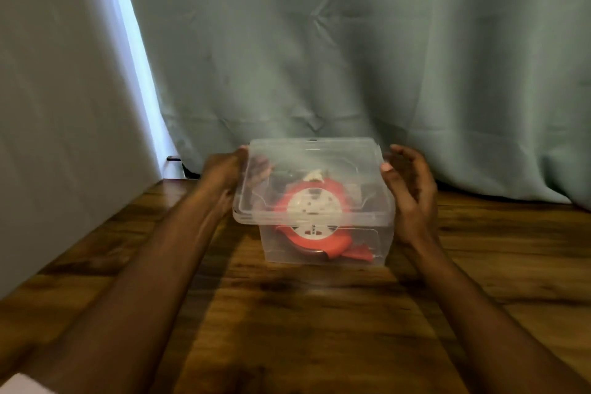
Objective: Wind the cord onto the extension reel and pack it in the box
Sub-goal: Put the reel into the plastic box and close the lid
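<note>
A clear plastic box (324, 245) stands on the wooden table, in the middle of the view. Inside it lies the red extension reel (332, 241) with its white socket face up. A clear lid (313, 153) sits over the box top, tilted slightly. My left hand (228, 174) grips the lid's left edge, with fingers seen through the plastic. My right hand (411, 184) is at the lid's right edge, its thumb touching the rim and its fingers loosely curved beside the box. The cord itself is hard to make out through the blurred plastic.
The wooden table (287, 329) stretches toward me. A grey-green curtain (351, 57) hangs right behind the box. A pale wall panel (64, 105) closes off the left side. A white object (19, 385) shows at the bottom left corner.
</note>
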Available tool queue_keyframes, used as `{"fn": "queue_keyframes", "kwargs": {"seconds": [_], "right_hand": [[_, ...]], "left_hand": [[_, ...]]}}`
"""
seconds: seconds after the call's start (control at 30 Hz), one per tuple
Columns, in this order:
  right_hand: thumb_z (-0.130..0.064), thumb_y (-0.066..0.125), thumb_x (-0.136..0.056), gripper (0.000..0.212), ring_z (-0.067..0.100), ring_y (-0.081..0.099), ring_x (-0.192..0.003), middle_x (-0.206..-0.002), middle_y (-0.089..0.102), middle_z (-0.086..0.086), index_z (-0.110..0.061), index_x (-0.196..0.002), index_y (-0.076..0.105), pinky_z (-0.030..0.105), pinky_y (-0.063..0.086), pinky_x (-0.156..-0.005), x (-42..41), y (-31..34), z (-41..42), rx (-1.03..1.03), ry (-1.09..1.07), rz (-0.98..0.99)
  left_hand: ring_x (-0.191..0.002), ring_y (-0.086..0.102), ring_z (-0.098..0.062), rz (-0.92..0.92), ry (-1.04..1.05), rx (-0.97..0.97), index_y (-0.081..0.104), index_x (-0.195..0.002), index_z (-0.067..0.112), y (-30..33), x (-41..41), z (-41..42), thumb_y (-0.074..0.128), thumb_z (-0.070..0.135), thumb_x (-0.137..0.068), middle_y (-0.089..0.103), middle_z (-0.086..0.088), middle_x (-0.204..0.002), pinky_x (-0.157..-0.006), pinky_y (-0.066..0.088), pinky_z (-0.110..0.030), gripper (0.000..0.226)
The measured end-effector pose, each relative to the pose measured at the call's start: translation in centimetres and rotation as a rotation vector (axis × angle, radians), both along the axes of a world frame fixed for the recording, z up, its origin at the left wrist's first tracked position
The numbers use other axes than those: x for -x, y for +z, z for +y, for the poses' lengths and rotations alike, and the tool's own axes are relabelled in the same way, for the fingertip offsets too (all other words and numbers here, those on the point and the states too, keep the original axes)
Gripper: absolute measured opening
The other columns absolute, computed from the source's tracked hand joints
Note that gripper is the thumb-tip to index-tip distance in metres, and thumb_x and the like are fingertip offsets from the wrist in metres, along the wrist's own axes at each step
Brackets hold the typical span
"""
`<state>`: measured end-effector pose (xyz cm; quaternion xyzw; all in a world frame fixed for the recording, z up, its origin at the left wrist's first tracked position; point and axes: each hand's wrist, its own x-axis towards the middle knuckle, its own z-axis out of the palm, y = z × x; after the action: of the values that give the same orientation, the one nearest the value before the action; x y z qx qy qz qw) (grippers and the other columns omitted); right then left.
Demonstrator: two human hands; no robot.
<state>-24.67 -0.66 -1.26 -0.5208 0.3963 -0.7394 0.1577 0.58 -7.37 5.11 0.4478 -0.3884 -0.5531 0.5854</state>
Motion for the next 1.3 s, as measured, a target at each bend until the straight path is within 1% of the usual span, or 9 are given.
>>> {"fn": "queue_keyframes", "kwargs": {"seconds": [0.07, 0.23, 0.33, 0.4, 0.57, 0.7, 0.8, 1.13, 1.3], "right_hand": [[-0.033, 0.066, -0.089, 0.032, 0.014, 0.061, -0.124, -0.124, 0.071, 0.008, -0.014, -0.114, 0.072, 0.021, 0.049, -0.093, 0.3, -0.4, -0.4, -0.064, 0.026, -0.027], [-0.044, 0.069, -0.081, 0.028, 0.008, 0.042, -0.141, -0.135, 0.067, 0.007, -0.026, -0.099, 0.081, 0.015, 0.036, -0.093, 0.7, -0.5, -1.2, -0.191, -0.077, 0.008], [-0.035, 0.072, -0.086, 0.019, 0.014, 0.059, -0.125, -0.118, 0.074, 0.007, -0.022, -0.096, 0.082, 0.032, 0.049, -0.096, 0.7, -0.8, -1.4, -0.217, -0.031, -0.025], [-0.025, 0.072, -0.093, 0.016, 0.019, 0.072, -0.101, -0.103, 0.078, 0.004, -0.015, -0.1, 0.082, 0.039, 0.06, -0.085, 0.4, -0.7, -1.3, -0.248, -0.007, -0.053], [-0.025, 0.071, -0.096, 0.017, 0.016, 0.073, -0.088, -0.095, 0.078, -0.002, -0.015, -0.105, 0.081, 0.026, 0.055, -0.07, 0.3, -0.3, -1.5, -0.316, -0.088, 0.018], [-0.011, 0.072, -0.093, 0.017, 0.014, 0.07, -0.1, -0.109, 0.077, 0.0, -0.018, -0.106, 0.08, 0.024, 0.056, -0.08, 0.8, 0.1, -1.7, -0.36, -0.091, 0.024], [-0.005, 0.071, -0.091, 0.027, 0.017, 0.07, -0.104, -0.116, 0.074, 0.001, -0.022, -0.111, 0.077, 0.024, 0.055, -0.078, 0.9, 0.0, -1.7, -0.358, -0.108, 0.005], [-0.013, 0.065, -0.093, 0.036, 0.009, 0.065, -0.088, -0.112, 0.066, -0.006, -0.019, -0.129, 0.066, 0.027, 0.056, -0.067, 0.8, 0.8, -1.0, -0.524, -0.063, -0.091], [-0.012, 0.059, -0.094, 0.039, 0.019, 0.061, -0.09, -0.128, 0.058, 0.004, -0.026, -0.13, 0.059, 0.031, 0.052, -0.064, 1.0, 1.2, -1.4, -0.636, -0.005, -0.089]], "left_hand": [[-0.073, 0.069, -0.023, -0.346, 0.185, 0.048, 0.068, -0.089, 0.003, -1.1, 0.8, -0.2, 0.061, 0.023, -0.103, 0.07, -0.012, -0.084, -0.053, 0.053, -0.02, 0.026], [-0.086, 0.068, -0.025, -0.529, 0.172, 0.136, 0.074, -0.096, 0.007, -1.8, 1.1, -2.1, 0.07, 0.018, -0.095, 0.074, -0.015, -0.104, -0.08, 0.055, -0.031, 0.011], [-0.104, 0.066, -0.022, -0.706, 0.067, 0.166, 0.072, -0.122, 0.007, -2.2, 1.0, -2.9, 0.074, 0.014, -0.093, 0.071, -0.01, -0.123, -0.097, 0.055, -0.033, 0.03], [-0.121, 0.063, -0.025, -0.86, 0.012, 0.2, 0.066, -0.135, 0.013, -2.7, 0.9, -3.1, 0.069, 0.013, -0.096, 0.065, -0.008, -0.139, -0.108, 0.05, -0.037, 0.039], [-0.149, 0.037, -0.024, -1.503, -0.057, 0.507, 0.056, -0.147, 0.023, -1.7, 1.3, -3.1, 0.058, 0.036, -0.103, 0.039, 0.001, -0.164, -0.121, 0.032, -0.043, 0.046], [-0.158, 0.016, -0.016, -1.635, -0.391, 0.491, 0.032, -0.159, 0.034, -0.6, 3.8, -2.1, 0.047, 0.066, -0.098, 0.019, 0.012, -0.17, -0.127, 0.017, -0.045, 0.071], [-0.16, 0.003, -0.013, -1.662, -0.497, 0.408, 0.016, -0.163, 0.034, -1.0, 4.6, -2.3, 0.033, 0.07, -0.099, 0.005, 0.012, -0.172, -0.128, 0.006, -0.044, 0.075], [-0.16, -0.002, -0.018, -1.799, -0.607, 0.375, 0.006, -0.165, 0.029, -0.1, 4.5, -2.5, 0.026, 0.069, -0.101, -0.003, 0.005, -0.173, -0.128, 0.001, -0.04, 0.078], [-0.16, -0.002, -0.014, -1.724, -0.629, 0.486, 0.008, -0.164, 0.031, -0.8, 6.1, -2.1, 0.029, 0.067, -0.102, -0.001, 0.008, -0.173, -0.129, 0.001, -0.038, 0.075]]}}
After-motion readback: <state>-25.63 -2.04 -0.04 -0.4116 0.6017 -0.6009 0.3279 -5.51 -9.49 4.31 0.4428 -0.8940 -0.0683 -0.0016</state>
